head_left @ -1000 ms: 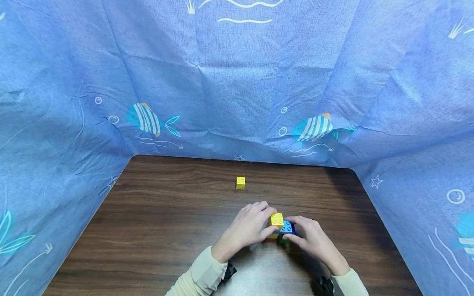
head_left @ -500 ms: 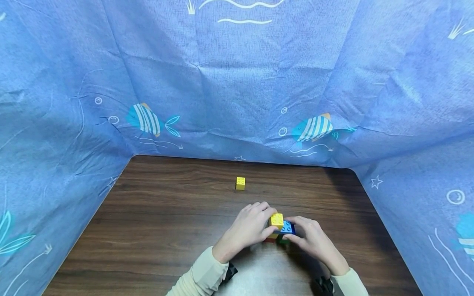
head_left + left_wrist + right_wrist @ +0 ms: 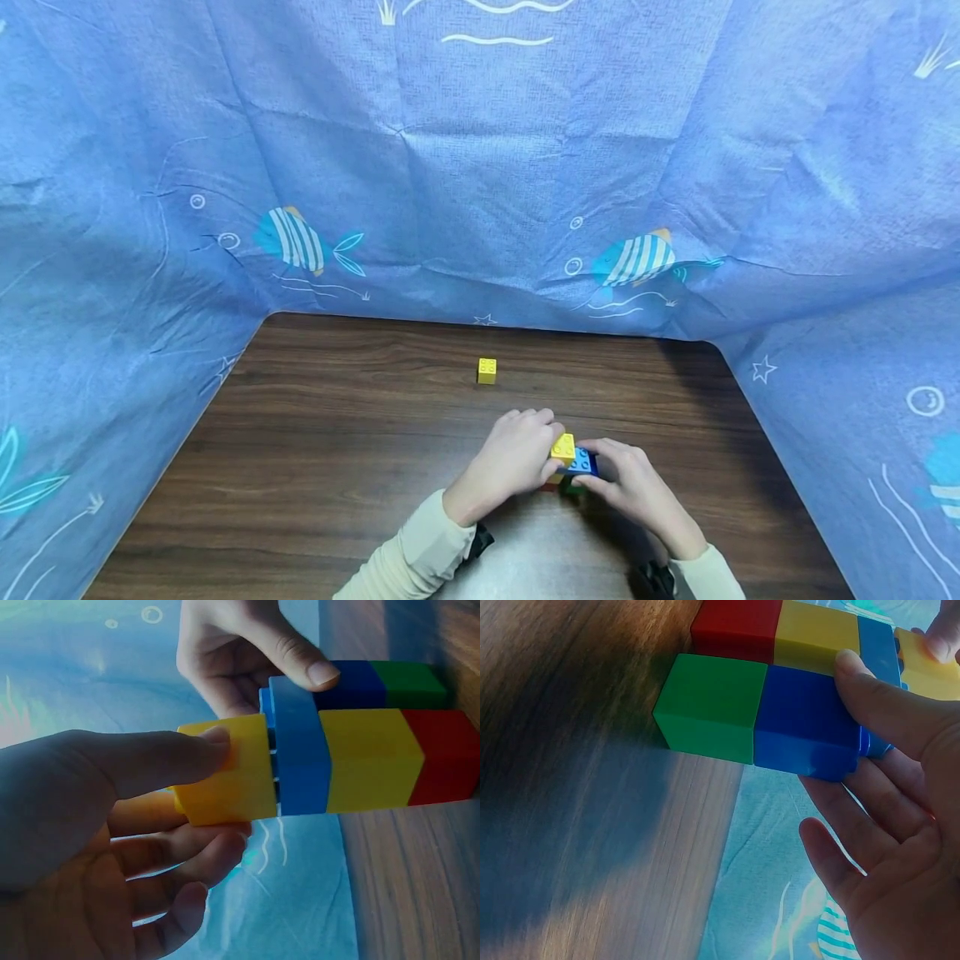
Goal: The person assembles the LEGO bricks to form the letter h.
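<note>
My left hand (image 3: pixel 513 454) pinches a yellow brick (image 3: pixel 232 769) between thumb and fingers at the top of a brick stack. Under it lies a thin light blue brick (image 3: pixel 304 750); its studs show in a narrow gap below the yellow one. Further down come a second yellow brick (image 3: pixel 371 754) and a red brick (image 3: pixel 446 754) at the table. Alongside stands a dark blue brick (image 3: pixel 806 720) on a green brick (image 3: pixel 709 705). My right hand (image 3: pixel 637 487) grips the dark blue brick, thumb on its near side, fingers partly hidden behind.
A loose yellow brick (image 3: pixel 487 372) sits farther back on the brown wooden table (image 3: pixel 337 433), left of the stack. Blue cloth (image 3: pixel 480 167) printed with fish hangs behind the table and along both sides.
My left hand has shifted slightly right and turned a little, covering more of the top yellow brick. My right hand and the loose brick stay in place.
</note>
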